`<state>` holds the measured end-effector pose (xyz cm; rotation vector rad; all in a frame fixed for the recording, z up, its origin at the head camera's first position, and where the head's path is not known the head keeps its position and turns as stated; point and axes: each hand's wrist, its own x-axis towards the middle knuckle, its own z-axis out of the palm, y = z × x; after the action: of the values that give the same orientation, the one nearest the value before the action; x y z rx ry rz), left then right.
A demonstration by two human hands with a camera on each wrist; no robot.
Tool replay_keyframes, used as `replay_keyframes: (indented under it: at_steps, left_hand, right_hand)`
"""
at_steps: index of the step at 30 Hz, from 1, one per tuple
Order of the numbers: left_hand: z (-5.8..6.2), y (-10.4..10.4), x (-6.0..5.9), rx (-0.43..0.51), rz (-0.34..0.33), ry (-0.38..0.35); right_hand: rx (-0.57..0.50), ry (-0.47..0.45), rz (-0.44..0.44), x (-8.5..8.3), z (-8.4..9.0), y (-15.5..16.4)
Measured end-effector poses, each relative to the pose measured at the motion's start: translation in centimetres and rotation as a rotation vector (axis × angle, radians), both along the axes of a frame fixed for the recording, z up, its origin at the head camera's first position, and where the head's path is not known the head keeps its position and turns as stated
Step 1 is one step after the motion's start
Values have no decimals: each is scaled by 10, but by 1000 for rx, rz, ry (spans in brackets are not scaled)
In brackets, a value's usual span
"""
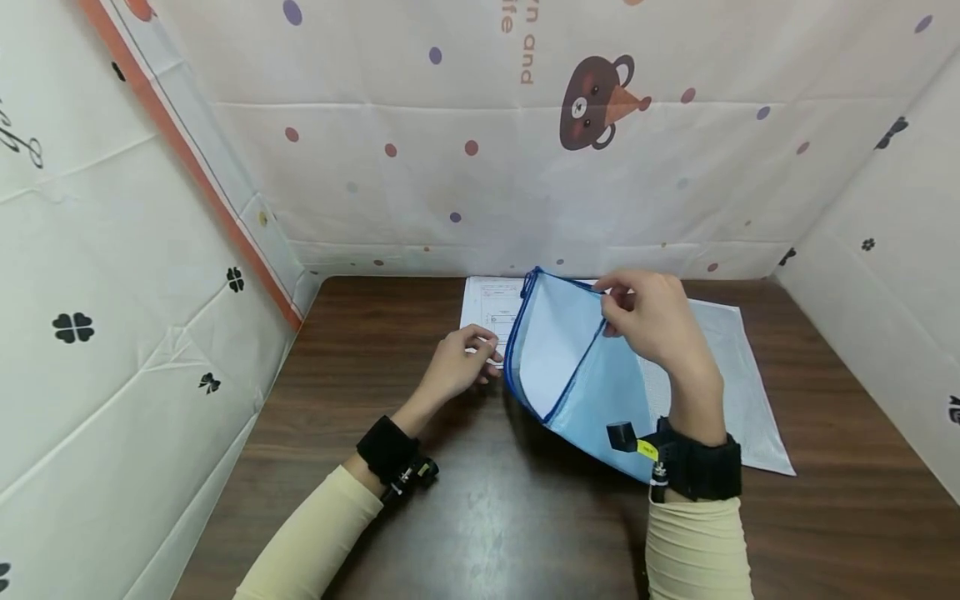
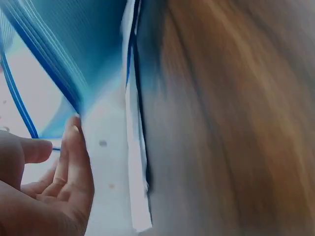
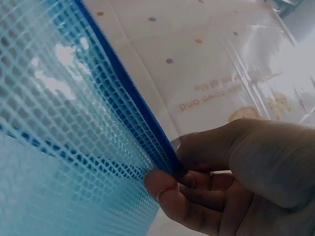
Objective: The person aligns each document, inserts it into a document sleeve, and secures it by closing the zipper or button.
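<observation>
A light-blue mesh zipper pouch (image 1: 611, 408) with dark-blue edging is lifted and tilted above the table, its mouth spread apart. My right hand (image 1: 656, 321) pinches the edge of that mouth between thumb and fingers; the blue zipper edge (image 3: 133, 98) runs into this grip in the right wrist view. Left of the pouch is my left hand (image 1: 461, 362), its thumb and fingers apart and holding nothing. In the left wrist view its fingertips are close to the pouch's edging (image 2: 59, 86); whether they touch cannot be told. Printed white paper (image 1: 487, 304) lies behind the left hand, partly hidden by the pouch.
A pale, grid-textured bag or sheet (image 1: 738, 375) lies on the right, partly under the pouch and right arm. The brown wooden table (image 1: 420, 533) meets a patterned cloth wall (image 1: 420, 192) at the back, with more cloth at both sides.
</observation>
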<state>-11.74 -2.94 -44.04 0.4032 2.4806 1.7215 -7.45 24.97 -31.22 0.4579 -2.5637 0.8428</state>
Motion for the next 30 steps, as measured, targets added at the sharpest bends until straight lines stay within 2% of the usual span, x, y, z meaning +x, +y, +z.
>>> replay_keyframes:
  at_steps: [3,6,12,14,20,23,26,30]
  left_hand:
    - [-5,-4,-7,-72,7,33]
    - [-9,-5,-11,-193,-7,97]
    - [-9,1,-22,-398,-75,236]
    - [-8,5,-27,-512,-115,286]
    - [-7,23,-46,-934,-259,443]
    - [-7,34,-52,-1080,-323,521]
    - [-6,43,-56,-1154,-360,586]
    - [-4,50,-58,-1155,-377,621]
  right_hand:
    - [-11,27,-22,5,3,6]
    - [-22,64,-40,8,6,10]
    - [-52,140,-51,12,12,14]
    - [-60,157,-56,12,13,15]
    - [-64,180,-69,13,13,19]
    - [-65,181,-69,12,12,19]
    - [-66,181,-68,12,11,19]
    - [-66,187,-69,12,11,19]
